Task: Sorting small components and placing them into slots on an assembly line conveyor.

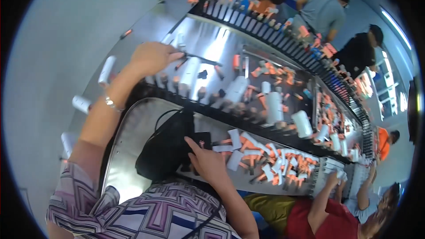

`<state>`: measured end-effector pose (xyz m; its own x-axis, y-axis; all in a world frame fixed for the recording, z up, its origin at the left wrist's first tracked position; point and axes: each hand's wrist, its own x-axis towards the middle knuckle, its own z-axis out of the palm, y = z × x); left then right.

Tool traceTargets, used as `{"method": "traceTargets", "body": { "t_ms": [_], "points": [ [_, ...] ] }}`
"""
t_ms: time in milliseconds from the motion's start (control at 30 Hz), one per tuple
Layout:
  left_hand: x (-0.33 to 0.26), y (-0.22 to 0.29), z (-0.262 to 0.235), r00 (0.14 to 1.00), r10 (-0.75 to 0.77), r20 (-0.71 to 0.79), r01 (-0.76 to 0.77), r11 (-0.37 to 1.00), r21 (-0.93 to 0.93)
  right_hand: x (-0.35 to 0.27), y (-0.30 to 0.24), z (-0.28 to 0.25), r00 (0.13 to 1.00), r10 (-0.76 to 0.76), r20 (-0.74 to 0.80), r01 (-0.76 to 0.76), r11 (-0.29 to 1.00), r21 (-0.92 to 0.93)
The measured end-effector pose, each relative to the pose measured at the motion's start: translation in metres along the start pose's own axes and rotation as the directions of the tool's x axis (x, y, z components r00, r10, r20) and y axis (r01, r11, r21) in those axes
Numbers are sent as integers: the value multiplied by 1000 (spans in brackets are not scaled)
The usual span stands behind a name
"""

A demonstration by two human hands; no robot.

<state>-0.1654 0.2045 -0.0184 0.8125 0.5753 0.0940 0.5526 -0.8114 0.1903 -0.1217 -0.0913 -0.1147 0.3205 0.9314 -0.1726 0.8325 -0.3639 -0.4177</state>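
My left hand point(152, 57) reaches over the metal worktop, fingers closed around the end of a thin dark stick point(203, 58). Blur hides what kind of stick it is. Lower down, my right hand point(208, 161) lies beside a black bag point(166, 143), its index finger stretched out toward it. A small black square piece point(202, 140) sits right by that fingertip; I cannot tell whether the finger touches it. To the right of this hand spreads a pile of short orange-and-dark pieces with white tabs point(279, 159).
White cylinders point(274, 106) and loose orange pieces cover the metal worktop point(212, 39). Behind it runs a black slatted conveyor point(265, 31). Co-workers stand across it, and a person in a red shirt point(323, 212) works to my right. More white cylinders point(107, 69) appear at the left.
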Motion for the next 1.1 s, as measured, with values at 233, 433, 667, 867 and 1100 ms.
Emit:
{"method": "traceTargets", "body": {
  "t_ms": [233,433,667,867,1100],
  "points": [
    [-20,76,-13,809,321,-492,-404,912,-68,-89,50,-163,311,324,-893,76,929,363],
    [8,98,3,714,439,-546,-415,893,175,71,5,-181,634,-18,-773,75,996,38],
    [30,64,28,987,158,-36,-155,985,74,124,17,-113,821,-66,-567,-37,985,-169],
    [13,117,-16,785,353,-509,-379,924,55,62,24,-214,459,-174,-871,-16,979,-204],
    [35,197,19,955,185,231,-223,963,149,116,122,-166,898,348,-268,-387,915,-109]
  ]
}}
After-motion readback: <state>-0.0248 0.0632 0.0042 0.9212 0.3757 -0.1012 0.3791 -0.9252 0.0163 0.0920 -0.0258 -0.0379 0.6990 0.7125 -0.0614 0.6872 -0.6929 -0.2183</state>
